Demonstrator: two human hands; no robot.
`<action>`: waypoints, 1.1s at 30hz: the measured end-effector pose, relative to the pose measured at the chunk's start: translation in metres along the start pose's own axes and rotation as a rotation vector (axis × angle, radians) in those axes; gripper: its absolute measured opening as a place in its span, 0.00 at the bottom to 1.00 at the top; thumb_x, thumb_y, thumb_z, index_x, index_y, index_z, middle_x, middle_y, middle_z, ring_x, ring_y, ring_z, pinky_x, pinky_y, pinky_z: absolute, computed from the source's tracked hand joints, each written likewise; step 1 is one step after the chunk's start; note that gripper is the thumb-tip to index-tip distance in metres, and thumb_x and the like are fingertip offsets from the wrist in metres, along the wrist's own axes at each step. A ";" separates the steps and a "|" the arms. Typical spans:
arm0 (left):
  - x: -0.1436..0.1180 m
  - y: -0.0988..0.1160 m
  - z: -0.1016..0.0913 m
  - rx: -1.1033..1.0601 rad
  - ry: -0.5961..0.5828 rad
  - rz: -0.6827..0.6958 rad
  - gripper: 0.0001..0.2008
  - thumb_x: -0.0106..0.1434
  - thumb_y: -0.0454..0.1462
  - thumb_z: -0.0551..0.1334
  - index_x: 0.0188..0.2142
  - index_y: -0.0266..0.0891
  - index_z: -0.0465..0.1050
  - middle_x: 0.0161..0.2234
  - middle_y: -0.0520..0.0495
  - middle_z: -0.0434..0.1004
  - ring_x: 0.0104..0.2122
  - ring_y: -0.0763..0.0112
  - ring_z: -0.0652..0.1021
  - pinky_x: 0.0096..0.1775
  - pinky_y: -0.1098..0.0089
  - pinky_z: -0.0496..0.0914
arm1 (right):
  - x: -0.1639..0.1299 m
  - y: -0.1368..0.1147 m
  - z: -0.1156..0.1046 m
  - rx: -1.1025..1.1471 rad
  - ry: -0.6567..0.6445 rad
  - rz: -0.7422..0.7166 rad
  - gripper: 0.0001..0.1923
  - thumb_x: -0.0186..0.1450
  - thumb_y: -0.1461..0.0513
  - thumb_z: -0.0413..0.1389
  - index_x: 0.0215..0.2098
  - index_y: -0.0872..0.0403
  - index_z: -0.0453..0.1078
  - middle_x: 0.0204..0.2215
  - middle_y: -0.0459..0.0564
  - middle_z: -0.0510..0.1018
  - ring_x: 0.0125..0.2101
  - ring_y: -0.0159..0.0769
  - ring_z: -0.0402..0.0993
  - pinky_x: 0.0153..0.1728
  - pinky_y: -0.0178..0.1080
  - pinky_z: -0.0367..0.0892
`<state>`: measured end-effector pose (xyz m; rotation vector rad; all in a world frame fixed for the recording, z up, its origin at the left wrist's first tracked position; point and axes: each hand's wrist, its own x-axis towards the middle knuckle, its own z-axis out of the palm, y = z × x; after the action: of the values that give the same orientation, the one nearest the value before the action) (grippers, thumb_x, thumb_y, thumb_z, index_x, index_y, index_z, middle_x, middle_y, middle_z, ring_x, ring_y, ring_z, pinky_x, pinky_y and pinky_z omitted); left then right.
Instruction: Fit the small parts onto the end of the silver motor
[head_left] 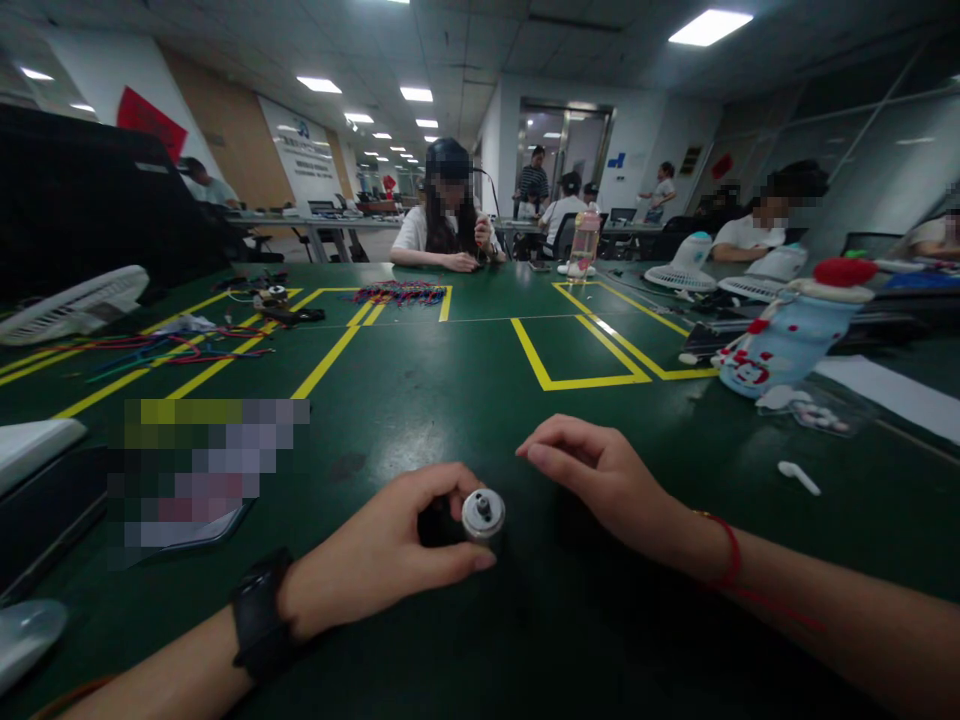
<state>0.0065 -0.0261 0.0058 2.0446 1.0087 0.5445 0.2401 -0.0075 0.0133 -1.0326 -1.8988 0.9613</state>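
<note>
A small silver cylinder (484,514), which looks like a small electric motor with a short shaft on top, stands upright at the front middle of the green table (420,430). My left hand (409,535), with a black watch at its wrist, has its thumb and fingers wrapped round the motor. To the right, my right hand (600,475) hovers low over the table, apart from the motor. Its fingers are stretched forward and slightly bent, holding nothing. A red string bracelet (729,555) circles that wrist.
Loose coloured wires (195,345) lie at the left, with another wire bundle (401,293) farther back. On the right stand a blue bottle (795,335), a white earbud (799,477) and white fans (690,265). A person (446,215) sits across the table. A white mouse (30,640) is front left.
</note>
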 end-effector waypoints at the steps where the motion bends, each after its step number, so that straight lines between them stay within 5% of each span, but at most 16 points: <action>1: 0.000 0.000 0.000 -0.012 -0.002 -0.001 0.11 0.58 0.39 0.66 0.40 0.42 0.69 0.37 0.52 0.73 0.37 0.66 0.72 0.39 0.68 0.65 | 0.003 0.007 -0.004 0.012 0.035 0.043 0.12 0.65 0.55 0.55 0.34 0.55 0.73 0.30 0.47 0.75 0.31 0.32 0.69 0.33 0.36 0.65; 5: 0.000 0.001 0.001 -0.058 -0.018 -0.007 0.11 0.59 0.38 0.66 0.40 0.42 0.70 0.38 0.52 0.75 0.38 0.66 0.73 0.40 0.68 0.66 | 0.013 0.027 -0.011 0.057 0.132 0.158 0.15 0.64 0.54 0.53 0.31 0.57 0.72 0.26 0.47 0.73 0.26 0.30 0.67 0.28 0.35 0.63; 13: 0.002 0.003 0.002 -0.086 -0.024 0.000 0.10 0.59 0.38 0.66 0.41 0.42 0.69 0.39 0.52 0.75 0.39 0.66 0.74 0.41 0.67 0.67 | 0.010 0.026 -0.009 0.041 0.096 0.141 0.12 0.64 0.56 0.54 0.30 0.56 0.72 0.25 0.45 0.73 0.26 0.30 0.67 0.29 0.34 0.63; 24: 0.000 0.001 0.004 0.045 0.010 -0.013 0.12 0.59 0.41 0.65 0.40 0.40 0.70 0.36 0.51 0.74 0.37 0.65 0.73 0.39 0.66 0.67 | -0.004 -0.017 0.024 -0.055 -0.108 -0.242 0.07 0.61 0.61 0.60 0.39 0.51 0.75 0.35 0.46 0.74 0.35 0.31 0.70 0.37 0.35 0.66; 29: 0.000 0.001 0.005 0.022 0.009 -0.009 0.11 0.58 0.40 0.66 0.39 0.41 0.69 0.36 0.52 0.73 0.37 0.65 0.73 0.39 0.67 0.66 | -0.002 -0.019 0.016 -0.010 -0.013 -0.236 0.04 0.63 0.61 0.59 0.36 0.52 0.75 0.35 0.46 0.73 0.36 0.30 0.70 0.36 0.34 0.66; 33: -0.001 0.003 0.003 -0.019 -0.013 -0.002 0.10 0.59 0.39 0.66 0.40 0.42 0.69 0.37 0.53 0.73 0.37 0.66 0.73 0.39 0.68 0.66 | -0.005 -0.009 -0.002 -0.097 -0.163 -0.193 0.05 0.63 0.61 0.60 0.37 0.53 0.75 0.37 0.47 0.73 0.38 0.31 0.70 0.41 0.36 0.65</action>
<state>0.0094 -0.0291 0.0067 2.0275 0.9945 0.5372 0.2405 -0.0146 0.0205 -0.8278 -2.1540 0.8707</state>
